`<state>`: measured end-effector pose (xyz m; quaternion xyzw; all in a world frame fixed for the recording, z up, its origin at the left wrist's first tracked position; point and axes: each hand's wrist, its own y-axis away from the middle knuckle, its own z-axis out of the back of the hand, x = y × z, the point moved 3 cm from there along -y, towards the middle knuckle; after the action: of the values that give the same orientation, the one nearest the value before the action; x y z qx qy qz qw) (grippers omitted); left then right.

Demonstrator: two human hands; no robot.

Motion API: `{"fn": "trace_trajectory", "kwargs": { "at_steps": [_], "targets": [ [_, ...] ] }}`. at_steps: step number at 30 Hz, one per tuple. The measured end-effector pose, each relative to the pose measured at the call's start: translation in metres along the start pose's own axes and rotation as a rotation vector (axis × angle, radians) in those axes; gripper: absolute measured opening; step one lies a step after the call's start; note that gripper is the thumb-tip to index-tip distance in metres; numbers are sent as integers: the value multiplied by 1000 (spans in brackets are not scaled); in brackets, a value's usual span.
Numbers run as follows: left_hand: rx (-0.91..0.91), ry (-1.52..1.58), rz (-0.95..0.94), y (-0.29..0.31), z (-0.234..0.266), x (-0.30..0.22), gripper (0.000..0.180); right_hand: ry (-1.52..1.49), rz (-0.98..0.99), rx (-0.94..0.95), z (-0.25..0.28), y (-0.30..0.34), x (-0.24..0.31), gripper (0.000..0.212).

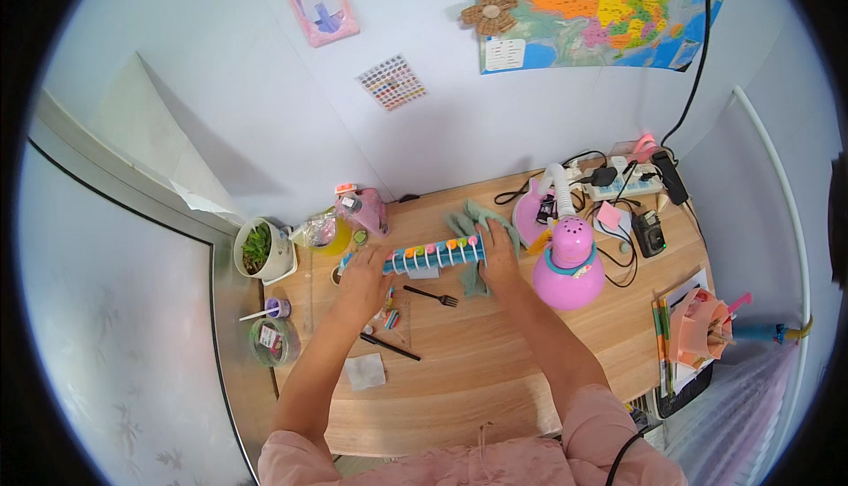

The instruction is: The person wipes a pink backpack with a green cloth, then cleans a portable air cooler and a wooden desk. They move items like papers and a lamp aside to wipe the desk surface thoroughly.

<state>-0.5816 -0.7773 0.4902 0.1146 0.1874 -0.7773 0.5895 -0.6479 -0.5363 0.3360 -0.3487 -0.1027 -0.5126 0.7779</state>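
Note:
Both my hands are over the middle of the desk, at either end of a long blue object (433, 257) with a row of coloured rounds and white rings along it; it could be a ring-bound notebook seen by its spine. My left hand (364, 279) closes round its left end. At the right end, my right hand (500, 261) grips it, with a grey-green cloth (475, 219) bunched beside and behind that hand. A black fork (432, 296) lies on the desk just below the blue object. My fingertips are partly hidden.
A pink desk lamp (570, 283) stands right of my right hand, near a cabled power strip (624, 187). Left are a potted plant (256, 250), a glass jar (273, 342) and a purple pot (277, 308). A black pen (391, 346) and white tissue (365, 372) lie nearer.

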Motion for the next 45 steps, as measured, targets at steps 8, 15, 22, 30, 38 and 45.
{"fn": "trace_trajectory", "kwargs": {
  "at_steps": [8, 15, 22, 30, 38, 45],
  "targets": [
    [-2, -11, -27, 29, 29, -19, 45, -67, 82, 279, -63, -71, 5, 48],
    [-7, 8, -48, 27, 33, -22, 45, -419, 407, 452, -80, -34, -15, 47],
    [-61, 14, -22, 12, 29, -17, 41, 9, 201, 255, -67, -84, 13, 50],
    [-112, 93, 32, -33, 0, -17, 42, -225, 516, 316, -59, 24, 72, 43],
    [-88, 37, 166, -78, -49, -5, 39, -94, -203, -110, -1, -18, -5, 53],
    [-4, 23, 156, -101, -85, 4, 41, -191, 223, 411, 1, 82, 83, 52]
  ]
}}
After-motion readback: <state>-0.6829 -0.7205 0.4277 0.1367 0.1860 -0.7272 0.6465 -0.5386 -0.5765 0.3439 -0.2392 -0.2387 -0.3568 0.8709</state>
